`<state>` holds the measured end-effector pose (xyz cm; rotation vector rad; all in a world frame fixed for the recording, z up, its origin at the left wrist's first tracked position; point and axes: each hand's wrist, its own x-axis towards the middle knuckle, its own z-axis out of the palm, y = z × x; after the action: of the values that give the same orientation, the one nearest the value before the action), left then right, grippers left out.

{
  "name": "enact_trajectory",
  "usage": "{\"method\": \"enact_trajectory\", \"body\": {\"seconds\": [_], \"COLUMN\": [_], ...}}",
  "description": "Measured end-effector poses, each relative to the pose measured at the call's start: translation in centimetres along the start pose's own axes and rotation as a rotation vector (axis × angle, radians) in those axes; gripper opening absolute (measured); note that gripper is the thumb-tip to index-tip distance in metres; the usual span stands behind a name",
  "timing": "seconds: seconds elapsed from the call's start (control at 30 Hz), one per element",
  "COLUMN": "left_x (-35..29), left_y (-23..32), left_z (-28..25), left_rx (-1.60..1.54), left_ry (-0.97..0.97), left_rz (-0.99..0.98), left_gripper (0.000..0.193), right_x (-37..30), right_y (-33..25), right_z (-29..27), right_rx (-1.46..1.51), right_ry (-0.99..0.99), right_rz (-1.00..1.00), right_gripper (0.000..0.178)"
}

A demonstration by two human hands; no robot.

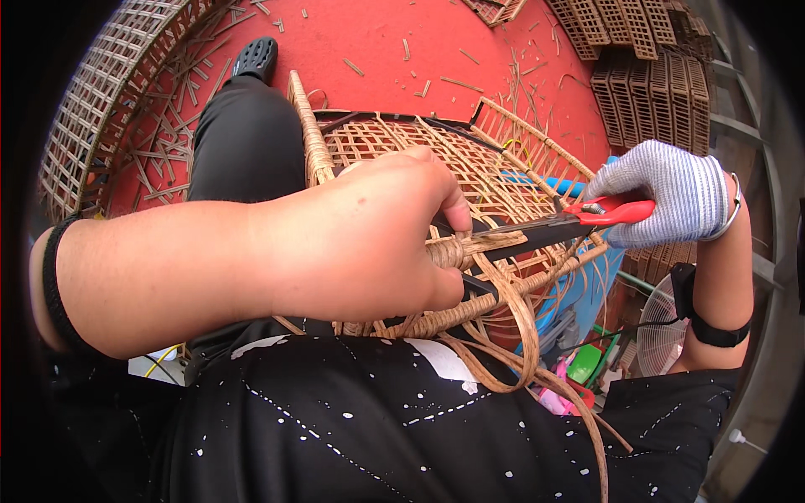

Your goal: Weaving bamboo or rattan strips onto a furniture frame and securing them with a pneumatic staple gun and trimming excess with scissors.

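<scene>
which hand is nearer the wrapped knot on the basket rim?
Left. The bare left hand grips the rim right beside the wrapped knot, touching it. The gloved right hand sits off to the right, holding the red-handled scissors.

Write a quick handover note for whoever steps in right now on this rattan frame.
Left hand: bare, closed around the wrapped rim of the woven rattan frame, pinching the strip end at the binding.
Right hand: gloved, gripping red-handled scissors, blades pointing at that binding.
The frame rests on the lap; loose rattan strips hang from the rim below the left hand.
Done: lattice panel woven, the visible rim stretch wrapped.
Left: the strip end at the blades appears uncut, and the hanging strips are still loose.
Offcuts litter the red floor.
</scene>
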<state>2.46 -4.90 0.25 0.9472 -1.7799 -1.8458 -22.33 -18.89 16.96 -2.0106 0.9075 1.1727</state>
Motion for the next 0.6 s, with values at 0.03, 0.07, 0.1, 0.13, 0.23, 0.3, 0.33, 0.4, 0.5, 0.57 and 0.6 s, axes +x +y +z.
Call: {"method": "enact_trajectory", "body": {"seconds": [0.03,0.07,0.1,0.13,0.23,0.3,0.33,0.4,0.5,0.57,0.6], "left_x": [0.1,0.1,0.1,0.2,0.1,0.1,0.1,0.1,0.2,0.2,0.1], "left_y": [0.1,0.1,0.0,-0.1,-0.5,-0.7,-0.8,-0.8,-0.9,-0.9,-1.0], "left_z": [0.1,0.2,0.4,0.8,1.2,1.3,1.4,1.4,1.5,1.5,1.6], "left_rx": [-0.006,-0.023,0.015,0.042,0.058,0.042,0.032,0.034,0.056,0.061,0.068], "left_ry": [0.004,0.023,0.047,0.085,0.131,0.131,0.129,0.133,0.144,0.150,0.156], "left_rz": [-0.005,0.035,0.039,0.087,0.160,0.169,0.164,0.172,0.191,0.193,0.196], "left_gripper": [0.046,0.046,0.042,0.038,0.039,0.042,0.041,0.041,0.040,0.040,0.036], "right_x": [0.0,0.0,0.0,0.0,0.5,0.8,0.8,0.7,0.4,0.2,0.2], "right_y": [0.0,0.0,-0.1,-0.1,-0.2,-0.3,-0.3,-0.4,-0.7,-1.0,-1.2], "right_z": [0.0,0.0,0.0,0.0,0.0,0.1,0.1,0.0,-0.2,-0.1,0.0], "right_rx": [0.014,0.022,0.034,0.045,0.038,0.048,0.052,0.026,-0.004,-0.005,0.001], "right_ry": [0.000,-0.007,-0.006,-0.005,-0.031,-0.041,-0.046,-0.044,-0.030,0.002,0.024], "right_rz": [-0.013,0.017,0.021,0.025,0.017,-0.003,-0.013,0.005,-0.003,0.001,0.013], "right_gripper": [0.049,0.049,0.049,0.049,0.048,0.048,0.048,0.048,0.048,0.048,0.048]}}
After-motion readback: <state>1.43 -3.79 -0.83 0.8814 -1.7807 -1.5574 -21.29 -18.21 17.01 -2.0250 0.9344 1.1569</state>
